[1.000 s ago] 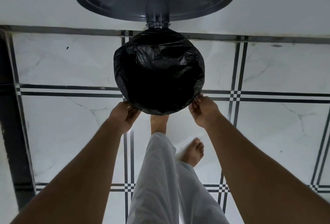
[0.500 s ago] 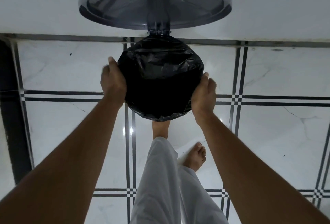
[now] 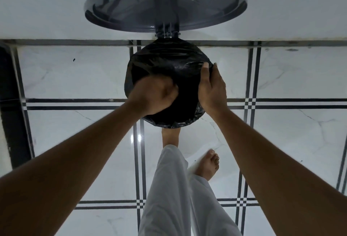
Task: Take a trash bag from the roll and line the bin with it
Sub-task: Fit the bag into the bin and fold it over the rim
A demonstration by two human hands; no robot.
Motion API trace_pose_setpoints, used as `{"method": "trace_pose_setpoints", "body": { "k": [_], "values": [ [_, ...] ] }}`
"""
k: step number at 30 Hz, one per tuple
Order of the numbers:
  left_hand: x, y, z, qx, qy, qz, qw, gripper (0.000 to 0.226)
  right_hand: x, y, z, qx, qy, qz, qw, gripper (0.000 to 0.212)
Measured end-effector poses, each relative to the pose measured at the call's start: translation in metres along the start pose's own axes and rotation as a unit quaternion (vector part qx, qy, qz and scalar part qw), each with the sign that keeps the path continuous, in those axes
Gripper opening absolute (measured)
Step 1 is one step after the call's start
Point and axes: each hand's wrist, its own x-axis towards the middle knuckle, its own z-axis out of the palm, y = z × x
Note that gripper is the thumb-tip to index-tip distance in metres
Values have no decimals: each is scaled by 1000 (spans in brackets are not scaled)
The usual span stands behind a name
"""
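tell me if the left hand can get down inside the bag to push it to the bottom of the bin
Probably yes: the left hand is already over the open trash bag, the lid is up, and the right hand keeps to the rim.

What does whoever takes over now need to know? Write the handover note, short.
Left hand: blurred, over the bin mouth against the trash bag; grip unclear.
Right hand: grips the bagged rim on the right, thumb inside, fingers outside.
Lid stands open against the wall; one foot is at the bin's base.
Done: bag is off the roll, opened and folded over the rim all round.
Left: probably press the bag down inside, then let go and close the lid. The roll is out of view.
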Motion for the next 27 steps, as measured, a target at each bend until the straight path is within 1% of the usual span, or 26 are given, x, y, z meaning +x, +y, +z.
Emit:
{"method": "trace_pose_setpoints", "body": {
  "k": [1, 2, 3, 4, 5, 8, 10, 11, 12, 14, 16, 17, 18, 19, 20, 21, 22, 23, 24, 25, 26, 27],
  "values": [
    [4, 5, 7, 4, -131, -11, 991, 34, -3, -2, 0, 6, -6, 1, 1000, 113],
    [11, 10, 10, 16, -223, -34, 974, 39, -5, -2, -1, 15, -9, 1, 1000, 108],
    [20, 12, 12, 29, -266, -64, 961, 49, -8, -4, -2, 31, -9, 7, 999, 103],
    [30, 12, 11, 35, -281, -93, 955, 58, -10, -6, -2, 48, -10, 11, 999, 101],
    [39, 13, 6, 31, -274, -112, 955, 65, -12, -8, -3, 65, -10, 18, 998, 102],
    [67, 16, -12, -66, -226, -149, 960, 78, -12, -8, -3, 103, -18, 17, 994, 103],
    [78, 23, -24, -122, -204, -173, 956, 73, -10, -5, -3, 108, -24, 19, 994, 106],
    [82, 25, -26, -131, -203, -176, 954, 67, -8, -4, -3, 110, -25, 25, 993, 108],
    [84, 27, -27, -121, -210, -175, 954, 62, -6, -1, -3, 113, -27, 29, 993, 108],
    [81, 23, -25, -63, -227, -174, 956, 51, -5, 1, -4, 113, -24, 36, 993, 104],
    [72, 21, -20, 4, -250, -150, 957, 39, -8, -4, -7, 104, -11, 28, 994, 95],
    [65, 15, -13, 43, -255, -120, 958, 36, -9, -5, -9, 91, -1, 24, 996, 90],
    [54, 13, -10, 36, -245, -108, 963, 34, -11, -6, -10, 72, 10, 20, 997, 87],
    [41, 13, -7, -37, -204, -140, 968, 32, -12, -6, -10, 45, 20, 11, 999, 87],
    [26, 15, -9, -99, -138, -164, 972, 29, -13, -6, -11, 11, 25, -9, 1000, 88],
    [12, 12, -6, -152, -37, -179, 971, 26, -14, -6, -10, -22, 23, -35, 999, 86],
    [-1, 13, -8, -161, 68, -182, 968, 23, -15, -5, -8, -51, 15, -61, 997, 82],
    [-12, 13, -9, -129, 154, -167, 965, 21, -16, -5, -7, -73, 6, -84, 994, 79],
    [-19, 10, -10, -93, 210, -161, 960, 25, -16, -5, -4, -90, -1, -100, 991, 77],
    [-18, 5, -12, -78, 241, -171, 952, 34, -15, -7, -3, -99, -5, -109, 989, 78],
    [-14, -1, -14, -84, 241, -193, 948, 43, -14, -7, -1, -104, -6, -109, 989, 80],
    [-8, -7, -17, -104, 218, -209, 948, 48, -11, -6, 0, -106, -10, -103, 989, 82]
  ]
}}
